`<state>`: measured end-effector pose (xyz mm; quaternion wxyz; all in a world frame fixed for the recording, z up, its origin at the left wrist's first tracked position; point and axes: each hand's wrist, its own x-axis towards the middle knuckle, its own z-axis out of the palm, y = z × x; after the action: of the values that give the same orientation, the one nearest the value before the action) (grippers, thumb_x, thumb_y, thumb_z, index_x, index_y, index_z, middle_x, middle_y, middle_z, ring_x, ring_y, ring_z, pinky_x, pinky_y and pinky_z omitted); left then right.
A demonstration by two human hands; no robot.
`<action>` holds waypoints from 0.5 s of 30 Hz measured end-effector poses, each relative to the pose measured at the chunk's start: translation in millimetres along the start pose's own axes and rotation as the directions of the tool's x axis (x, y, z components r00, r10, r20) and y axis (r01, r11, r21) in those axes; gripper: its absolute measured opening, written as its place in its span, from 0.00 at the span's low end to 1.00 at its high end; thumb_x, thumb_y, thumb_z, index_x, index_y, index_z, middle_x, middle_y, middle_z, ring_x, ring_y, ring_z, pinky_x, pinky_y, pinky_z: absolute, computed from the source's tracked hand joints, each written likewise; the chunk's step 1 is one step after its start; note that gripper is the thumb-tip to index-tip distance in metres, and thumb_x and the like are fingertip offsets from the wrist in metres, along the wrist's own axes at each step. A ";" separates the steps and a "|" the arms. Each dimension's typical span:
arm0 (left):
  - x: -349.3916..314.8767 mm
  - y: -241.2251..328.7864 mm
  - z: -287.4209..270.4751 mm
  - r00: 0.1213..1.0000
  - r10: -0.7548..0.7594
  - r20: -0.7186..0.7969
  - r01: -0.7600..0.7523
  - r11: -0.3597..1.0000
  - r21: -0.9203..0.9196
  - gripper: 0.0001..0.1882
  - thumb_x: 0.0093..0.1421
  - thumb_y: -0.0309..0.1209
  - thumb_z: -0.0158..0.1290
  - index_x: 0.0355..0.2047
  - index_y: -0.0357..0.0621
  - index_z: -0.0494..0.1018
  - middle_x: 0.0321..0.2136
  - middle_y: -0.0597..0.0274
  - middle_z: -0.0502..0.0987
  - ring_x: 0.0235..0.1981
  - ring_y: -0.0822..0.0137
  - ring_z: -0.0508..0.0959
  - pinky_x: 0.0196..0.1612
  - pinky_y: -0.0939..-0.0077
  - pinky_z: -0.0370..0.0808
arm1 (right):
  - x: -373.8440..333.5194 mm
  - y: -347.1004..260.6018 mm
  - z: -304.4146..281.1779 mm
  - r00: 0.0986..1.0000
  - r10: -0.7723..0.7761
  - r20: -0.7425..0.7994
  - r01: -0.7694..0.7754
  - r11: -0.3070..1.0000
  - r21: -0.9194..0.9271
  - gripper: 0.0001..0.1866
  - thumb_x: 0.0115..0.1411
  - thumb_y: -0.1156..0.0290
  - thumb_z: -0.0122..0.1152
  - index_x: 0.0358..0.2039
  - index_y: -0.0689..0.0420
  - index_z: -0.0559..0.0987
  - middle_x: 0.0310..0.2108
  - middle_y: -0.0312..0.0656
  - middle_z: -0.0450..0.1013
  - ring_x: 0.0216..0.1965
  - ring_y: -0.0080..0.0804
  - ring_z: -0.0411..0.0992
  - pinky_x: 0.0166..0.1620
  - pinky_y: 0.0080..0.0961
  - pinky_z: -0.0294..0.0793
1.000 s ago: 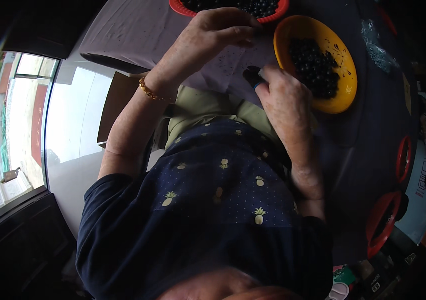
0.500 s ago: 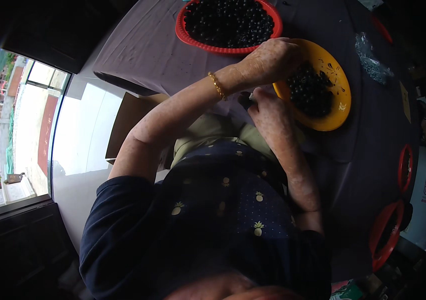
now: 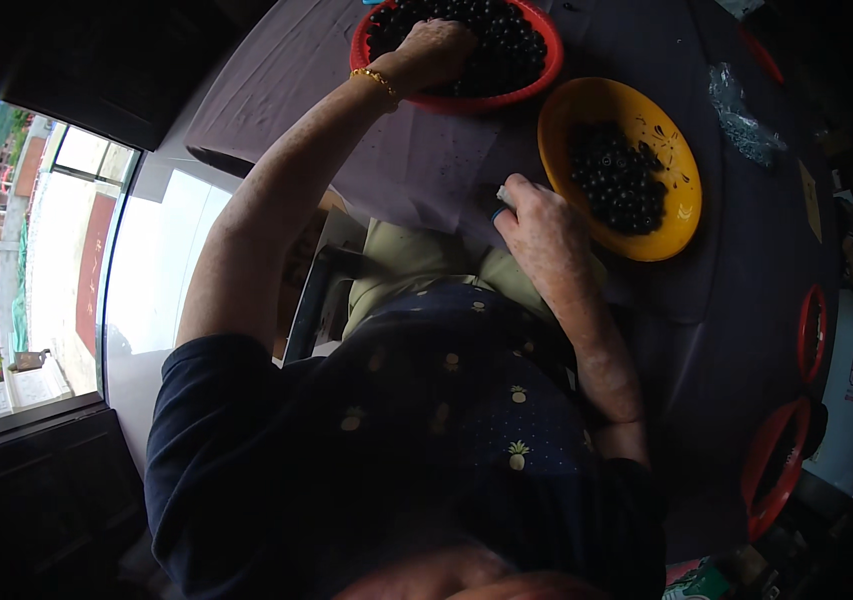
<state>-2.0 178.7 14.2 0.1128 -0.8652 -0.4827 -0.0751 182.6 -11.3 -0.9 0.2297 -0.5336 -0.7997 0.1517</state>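
Left hand in the red basket, right hand beside the yellow plate

Landmark for all places: the yellow plate (image 3: 683,205).

Dark round berries (image 3: 511,55): the main heap fills the red basket (image 3: 486,103), left of the plate and farther from the body; the two rims lie near each other. A second, smaller batch (image 3: 616,185) sits in the plate itself, with thin dark bits (image 3: 668,152) scattered over its right half.

Left hand (image 3: 436,48): left of the plate, reaching down into the basket onto the berries. Fingertips hidden; cannot tell whether apart or closed. Gold bracelet (image 3: 374,82) on that wrist.

Right hand (image 3: 548,232): just left of the plate's near edge. Fingers curled together, thumb and forefinger pinched on a small pale piece (image 3: 505,196), kind unclear. Blue ring (image 3: 497,214) on one finger.

Surroundings: plate and basket both stand on a purple-grey cloth (image 3: 711,285). Right of the plate, a crumpled clear plastic bag (image 3: 741,120). Right of the plate and nearer the body, two red bowls (image 3: 761,520) along the cloth's edge, contents too dim to identify.
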 end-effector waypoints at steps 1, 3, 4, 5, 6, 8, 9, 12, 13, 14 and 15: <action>0.7 5.2 -7.5 0.991 -0.057 0.123 0.051 0.998 0.046 0.08 0.52 0.30 0.50 0.31 0.41 0.75 0.29 0.52 0.77 0.34 0.53 0.78 0.37 0.61 0.75 | -0.2 0.6 -0.3 1.000 -0.004 -0.018 0.005 1.000 0.009 0.08 0.49 0.75 0.60 0.32 0.59 0.74 0.28 0.45 0.76 0.32 0.40 0.76 0.36 0.32 0.76; -1.0 5.6 -3.3 0.996 -0.037 0.086 0.033 0.998 0.049 0.08 0.52 0.29 0.50 0.32 0.41 0.75 0.28 0.52 0.77 0.32 0.52 0.78 0.36 0.61 0.75 | -0.1 0.3 -1.5 0.999 -0.011 -0.035 0.011 1.000 0.018 0.08 0.49 0.75 0.60 0.31 0.59 0.74 0.28 0.45 0.76 0.32 0.40 0.76 0.36 0.33 0.76; -2.2 4.5 -2.4 0.999 -0.020 0.048 0.017 0.998 0.054 0.08 0.53 0.28 0.49 0.33 0.42 0.74 0.26 0.52 0.77 0.30 0.52 0.78 0.34 0.60 0.75 | 0.6 -0.9 -2.3 1.000 -0.005 -0.027 0.006 1.000 0.017 0.08 0.49 0.75 0.60 0.31 0.59 0.74 0.28 0.46 0.76 0.32 0.41 0.76 0.36 0.33 0.76; -4.0 3.5 -1.3 0.999 -0.022 0.048 0.019 0.998 0.055 0.08 0.53 0.28 0.49 0.33 0.42 0.74 0.26 0.52 0.77 0.30 0.52 0.78 0.34 0.60 0.75 | 1.1 -1.9 -3.1 1.000 0.000 -0.019 0.000 1.000 0.016 0.07 0.49 0.75 0.59 0.31 0.59 0.74 0.28 0.46 0.76 0.32 0.41 0.76 0.35 0.33 0.76; -6.2 7.2 -3.6 0.998 -0.064 -0.020 0.062 0.995 -0.074 0.09 0.51 0.29 0.50 0.33 0.41 0.75 0.27 0.51 0.77 0.31 0.53 0.78 0.34 0.61 0.75 | 0.9 -1.3 -4.0 1.000 0.004 -0.021 -0.004 1.000 0.017 0.07 0.49 0.75 0.59 0.31 0.59 0.74 0.28 0.46 0.76 0.32 0.41 0.76 0.35 0.33 0.76; -9.6 10.7 -10.3 0.990 -0.111 -0.082 0.092 0.974 -0.206 0.10 0.49 0.29 0.52 0.32 0.41 0.75 0.27 0.49 0.77 0.31 0.53 0.78 0.34 0.61 0.75 | 0.4 0.0 -6.1 0.997 -0.024 -0.076 0.026 0.999 0.030 0.07 0.49 0.75 0.59 0.30 0.59 0.74 0.27 0.46 0.75 0.31 0.42 0.76 0.34 0.34 0.75; -14.0 7.9 -17.3 0.985 -0.106 -0.135 0.055 0.941 -0.333 0.10 0.53 0.29 0.51 0.36 0.40 0.74 0.27 0.52 0.77 0.31 0.59 0.79 0.35 0.65 0.76 | 0.7 -2.0 -9.9 0.997 -0.030 -0.073 0.033 0.999 0.029 0.07 0.49 0.75 0.59 0.30 0.59 0.74 0.27 0.46 0.75 0.31 0.42 0.76 0.34 0.34 0.75; -32.8 17.8 -50.4 0.970 -0.125 -0.208 -0.029 0.792 -0.610 0.08 0.51 0.27 0.55 0.31 0.36 0.73 0.28 0.52 0.77 0.30 0.60 0.77 0.36 0.70 0.75 | 1.8 0.8 -16.2 0.996 -0.016 -0.093 0.020 0.999 0.048 0.06 0.49 0.76 0.58 0.30 0.60 0.73 0.27 0.46 0.75 0.30 0.43 0.75 0.33 0.34 0.75; -39.5 23.3 -54.7 0.966 -0.211 -0.149 -0.036 0.462 -0.886 0.11 0.49 0.30 0.56 0.30 0.36 0.74 0.27 0.49 0.76 0.29 0.56 0.77 0.35 0.67 0.75 | 2.0 2.3 -16.7 0.989 -0.035 -0.142 0.044 0.997 0.059 0.06 0.49 0.77 0.57 0.30 0.60 0.72 0.26 0.46 0.74 0.29 0.43 0.75 0.32 0.34 0.74; -46.6 28.9 -57.4 0.962 -0.265 -0.061 -0.050 0.046 -0.998 0.13 0.47 0.33 0.56 0.29 0.36 0.74 0.26 0.45 0.76 0.28 0.52 0.77 0.34 0.63 0.75 | 2.2 3.5 -17.1 0.980 -0.054 -0.191 0.068 0.995 0.068 0.05 0.50 0.78 0.57 0.29 0.60 0.72 0.25 0.46 0.74 0.28 0.43 0.74 0.30 0.34 0.73; -56.7 36.1 -61.4 0.961 -0.270 -0.061 -0.051 0.045 -0.998 0.13 0.47 0.33 0.56 0.29 0.36 0.74 0.26 0.45 0.76 0.28 0.52 0.77 0.34 0.63 0.75 | 1.6 2.3 -19.0 0.981 -0.058 -0.188 0.072 0.995 0.067 0.05 0.50 0.78 0.57 0.29 0.60 0.72 0.25 0.46 0.74 0.28 0.43 0.74 0.30 0.34 0.73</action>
<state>-2.2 97.5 55.4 -0.4631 -0.6487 -0.3460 -0.4949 194.0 -8.9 14.5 0.3275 -0.5103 -0.7857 0.1230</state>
